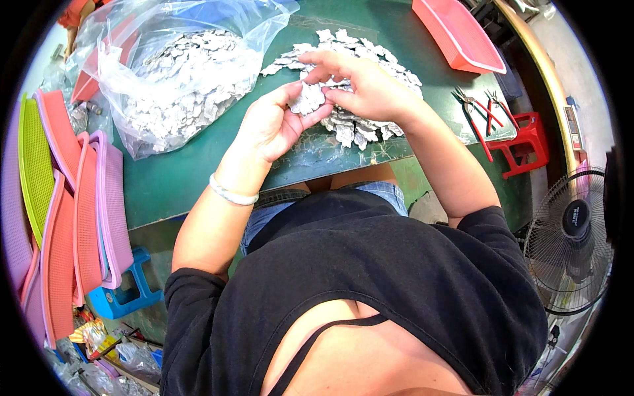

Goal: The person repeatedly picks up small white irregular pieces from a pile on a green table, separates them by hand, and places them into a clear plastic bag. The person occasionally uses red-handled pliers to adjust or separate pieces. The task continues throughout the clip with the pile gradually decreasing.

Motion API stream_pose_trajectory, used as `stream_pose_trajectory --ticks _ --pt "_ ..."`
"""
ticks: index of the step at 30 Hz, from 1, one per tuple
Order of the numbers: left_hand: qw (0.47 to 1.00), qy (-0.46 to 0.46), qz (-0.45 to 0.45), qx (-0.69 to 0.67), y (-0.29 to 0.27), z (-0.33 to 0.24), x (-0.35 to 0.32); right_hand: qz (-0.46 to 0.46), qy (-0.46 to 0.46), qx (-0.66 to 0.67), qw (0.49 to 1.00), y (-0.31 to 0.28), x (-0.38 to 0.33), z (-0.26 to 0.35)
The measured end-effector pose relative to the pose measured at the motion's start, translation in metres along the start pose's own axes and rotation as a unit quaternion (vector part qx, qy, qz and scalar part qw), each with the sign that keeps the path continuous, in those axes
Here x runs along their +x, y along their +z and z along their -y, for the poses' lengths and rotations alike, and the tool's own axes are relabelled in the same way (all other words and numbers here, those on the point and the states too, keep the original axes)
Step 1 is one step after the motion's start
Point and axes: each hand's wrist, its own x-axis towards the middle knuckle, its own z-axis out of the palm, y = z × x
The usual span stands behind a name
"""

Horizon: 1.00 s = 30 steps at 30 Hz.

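Between my two hands is a flat whitish-grey piece (308, 99) with a wavy outline. My left hand (274, 122) grips it between thumb and fingers, palm turned up. My right hand (370, 86) reaches over from the other side, its thumb and a finger touching the piece's right edge, the other fingers curved above it. A heap of similar grey pieces (360, 135) lies on the green table just beyond and beneath my right hand. To the left, a big clear plastic bag (247, 59) holds many more such pieces (178, 99).
Red-handled pliers (474, 125) lie at the table's right corner, below a pink tray (456, 33). A red stool (528, 145) and a fan (571, 241) stand at right. Stacked coloured baskets (86, 218) and a blue stool (132, 290) are at left. Another person's arm (76, 23) shows far left.
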Motion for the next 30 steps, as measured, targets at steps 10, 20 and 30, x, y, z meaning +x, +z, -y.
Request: stream_pose_trajectory --ticks 10,20,30 --pt "0.999 0.008 0.021 0.03 -0.002 0.0 -0.002 0.007 0.046 0.108 0.993 -0.001 -0.004 0.005" --pt "0.998 0.009 0.001 0.061 -0.001 -0.005 -0.006 -0.086 0.155 0.34 0.924 0.002 -0.005 -0.001" --pt "0.987 0.089 -0.042 0.124 0.005 -0.001 -0.012 -0.122 0.182 0.422 0.879 0.009 -0.009 0.002"
